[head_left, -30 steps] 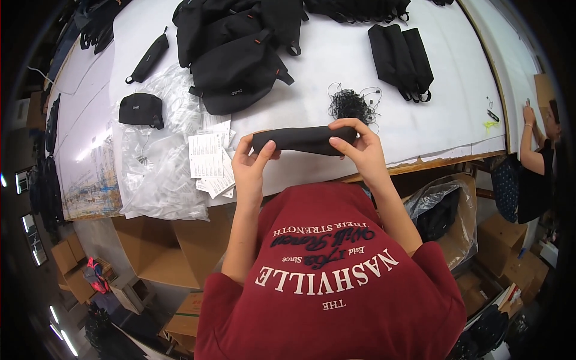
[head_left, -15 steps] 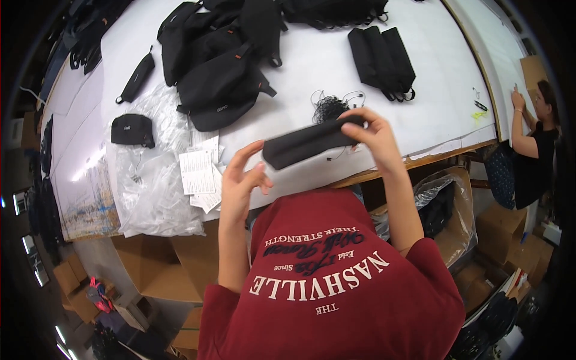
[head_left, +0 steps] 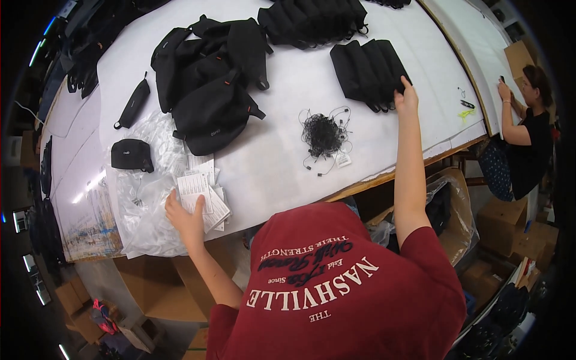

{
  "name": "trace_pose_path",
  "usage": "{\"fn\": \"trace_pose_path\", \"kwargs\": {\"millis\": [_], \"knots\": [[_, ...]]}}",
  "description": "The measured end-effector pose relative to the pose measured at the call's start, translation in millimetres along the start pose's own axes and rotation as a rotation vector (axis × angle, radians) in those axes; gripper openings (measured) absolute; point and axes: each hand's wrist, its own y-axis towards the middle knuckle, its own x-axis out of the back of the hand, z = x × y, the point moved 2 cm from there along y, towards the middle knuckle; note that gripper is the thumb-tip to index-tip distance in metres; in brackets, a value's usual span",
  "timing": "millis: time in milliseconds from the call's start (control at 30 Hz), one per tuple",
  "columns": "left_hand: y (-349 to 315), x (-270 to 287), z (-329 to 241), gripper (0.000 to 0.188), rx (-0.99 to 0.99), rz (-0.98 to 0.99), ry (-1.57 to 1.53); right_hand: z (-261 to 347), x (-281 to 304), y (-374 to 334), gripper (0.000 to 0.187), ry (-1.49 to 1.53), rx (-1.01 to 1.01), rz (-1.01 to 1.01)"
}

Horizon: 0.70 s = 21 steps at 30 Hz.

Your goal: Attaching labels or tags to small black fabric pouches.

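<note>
My right hand is closed on the near right end of a black fabric pouch, the outermost in a row of black pouches lying side by side. My left hand is open, fingers apart, at the border between the clear plastic bags and a stack of white printed cards. Its thumb lies by the cards' edge; whether it grips one I cannot make out. Between the hands, a tangle of black tag strings sits on the white table.
A heap of black bags covers the back left, near a slim black pouch and a small black case. More pouches lie behind. Cardboard boxes stand below the table edge. Another person is at far right.
The pouch held between both hands has been set down in the row at right, with my right hand still on it. My left hand has let go and moved left to the cards and bags.
</note>
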Motion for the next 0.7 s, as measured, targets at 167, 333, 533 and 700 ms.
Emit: {"fn": "trace_pose_path", "kwargs": {"millis": [167,333,533,700], "knots": [[-7,-3,0,0.072,0.043,0.005,0.003,22,-5,-47,0.043,-0.399,-0.163,-0.008],[-1,1,-10,0.062,0.042,-0.040,-0.053,38,-11,-96,0.037,-0.812,0.457,-0.083],[10,13,-9,0.037,0.121,-0.099,-0.114,-11,-61,-192,0.013,-1.130,0.482,0.582],[15,25,-9,0.024,0.251,-0.081,-0.562,-41,-93,-207,0.017,-1.297,0.507,0.703]]}}
